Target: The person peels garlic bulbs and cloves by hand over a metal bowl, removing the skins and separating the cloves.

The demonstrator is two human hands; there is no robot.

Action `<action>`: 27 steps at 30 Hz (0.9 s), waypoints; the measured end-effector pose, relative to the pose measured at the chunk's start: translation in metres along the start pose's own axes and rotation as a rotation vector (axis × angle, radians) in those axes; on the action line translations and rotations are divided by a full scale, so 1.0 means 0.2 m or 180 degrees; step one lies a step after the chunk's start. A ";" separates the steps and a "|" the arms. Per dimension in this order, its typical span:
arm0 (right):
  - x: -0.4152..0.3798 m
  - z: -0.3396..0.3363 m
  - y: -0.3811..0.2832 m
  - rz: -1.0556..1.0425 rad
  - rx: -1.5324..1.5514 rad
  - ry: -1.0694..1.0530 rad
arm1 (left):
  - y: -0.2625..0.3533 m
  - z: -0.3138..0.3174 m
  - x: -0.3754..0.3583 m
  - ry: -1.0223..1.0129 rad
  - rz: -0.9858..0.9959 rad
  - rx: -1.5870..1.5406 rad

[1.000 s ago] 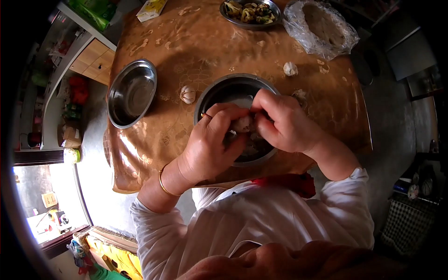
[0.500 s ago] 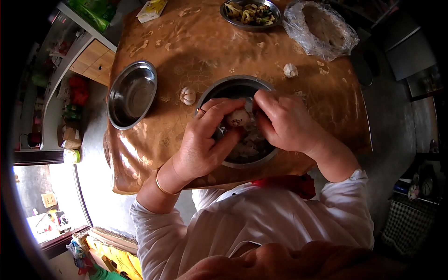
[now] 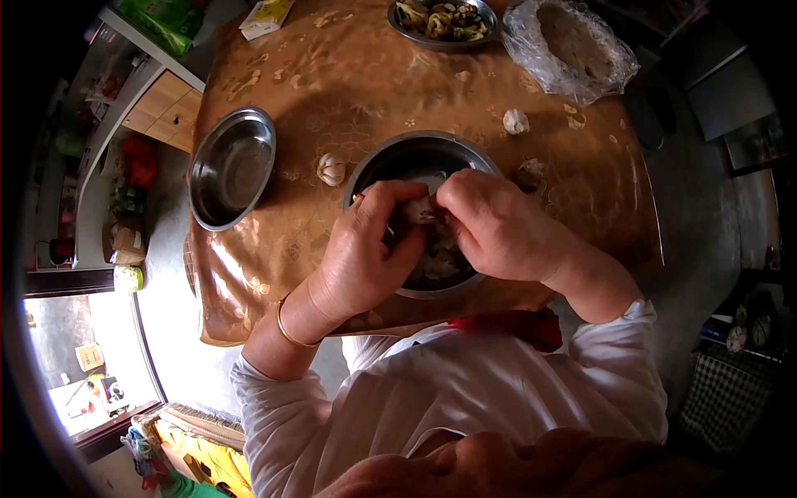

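Over a metal bowl, my left hand grips a garlic bulb between thumb and fingers. My right hand pinches at the right side of the same bulb, its fingertips partly hidden behind the knuckles. Pale papery garlic skins lie in the bowl beneath both hands. A whole garlic bulb rests on the table left of the bowl, and another garlic bulb lies beyond it to the right.
An oval steel basin stands at the table's left. At the far side are a dish of cooked vegetables, a plastic-wrapped round container and a yellow-white box. A brown cloth covers the table.
My right hand has turned and closed in against the bulb, with its fingers bunched tighter. The bulb is slightly turned and more covered. My left hand keeps its hold.
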State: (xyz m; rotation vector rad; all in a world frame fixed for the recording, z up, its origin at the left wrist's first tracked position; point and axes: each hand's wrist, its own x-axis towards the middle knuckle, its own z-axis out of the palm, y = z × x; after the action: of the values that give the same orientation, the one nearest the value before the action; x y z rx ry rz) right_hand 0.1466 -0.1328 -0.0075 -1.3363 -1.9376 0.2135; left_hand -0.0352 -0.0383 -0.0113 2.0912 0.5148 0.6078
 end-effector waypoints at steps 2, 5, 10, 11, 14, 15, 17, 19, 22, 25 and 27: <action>0.00 0.00 0.00 -0.0160 -0.0159 0.0026 | 0.00 0.00 0.00 -0.0015 0.0038 0.0063; 0.00 0.01 0.00 -0.0233 -0.0438 -0.0027 | -0.01 0.00 0.00 -0.0030 0.0119 0.0123; 0.00 0.01 -0.01 -0.0077 -0.0581 -0.0169 | 0.00 0.00 0.00 -0.0030 0.0279 0.0230; 0.00 0.01 -0.01 0.0084 -0.0299 -0.0152 | 0.00 0.00 0.00 -0.0008 0.0355 0.0237; 0.00 0.00 0.01 0.0480 0.0486 -0.0114 | 0.00 0.00 0.01 0.0035 0.0437 0.0193; 0.00 -0.01 0.02 0.0555 0.0703 -0.0116 | 0.00 0.00 0.01 0.0038 0.0367 0.0130; 0.00 -0.01 0.02 0.0584 0.0845 -0.0112 | 0.00 0.00 0.01 0.0048 0.0335 0.0108; 0.00 -0.01 0.01 0.0490 0.0703 -0.0103 | 0.00 0.00 0.01 0.0062 0.0404 0.0192; 0.00 -0.01 0.00 0.0367 0.0376 -0.0235 | 0.00 0.00 0.01 -0.0025 0.0548 0.0300; 0.00 -0.01 -0.01 0.0188 0.0221 -0.0265 | -0.01 0.00 0.01 -0.0014 0.0568 0.0339; 0.00 0.00 -0.02 0.0148 0.0045 -0.0302 | -0.02 0.01 0.01 0.0004 0.0591 0.0435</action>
State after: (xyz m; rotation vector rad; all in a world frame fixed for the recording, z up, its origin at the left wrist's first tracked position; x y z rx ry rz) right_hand 0.1439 -0.1355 -0.0051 -1.3853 -1.9808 0.3180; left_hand -0.0333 -0.0363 -0.0141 2.2857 0.3738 0.6970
